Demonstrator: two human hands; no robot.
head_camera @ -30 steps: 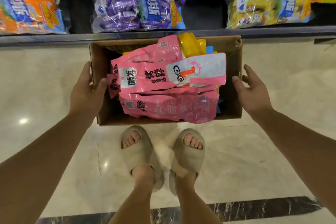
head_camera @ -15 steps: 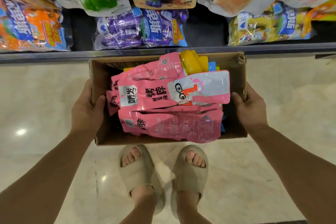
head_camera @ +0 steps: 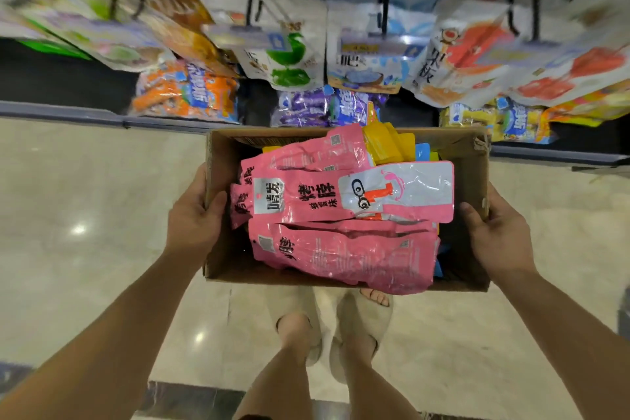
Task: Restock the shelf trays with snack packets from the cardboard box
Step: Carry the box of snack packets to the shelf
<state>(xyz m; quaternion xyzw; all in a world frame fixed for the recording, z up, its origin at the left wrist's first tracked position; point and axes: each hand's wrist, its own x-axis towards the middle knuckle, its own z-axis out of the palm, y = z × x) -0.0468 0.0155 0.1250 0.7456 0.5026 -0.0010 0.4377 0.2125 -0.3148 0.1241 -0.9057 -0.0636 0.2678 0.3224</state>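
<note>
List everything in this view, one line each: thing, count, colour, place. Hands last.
cardboard box: one, brown, held at centre.
pink packets: at least three, pink, piled on top inside the box.
yellow packets: several, yellow, at the box's far end.
blue packets: count unclear, blue, mostly hidden beside the yellow ones.
bottom shelf: one, dark, beyond the box.
orange bag: one, orange, on the shelf, left.
purple bag: one, purple, on the shelf, middle.
yellow bag: at least one, yellow, on the shelf, right.
hanging pouches: many, mostly white, blurred, above the shelf.
floor: one, beige, glossy.
slippers: two, beige, below the box.
left hand: grips the box's left wall.
right hand: grips the box's right wall.
</note>
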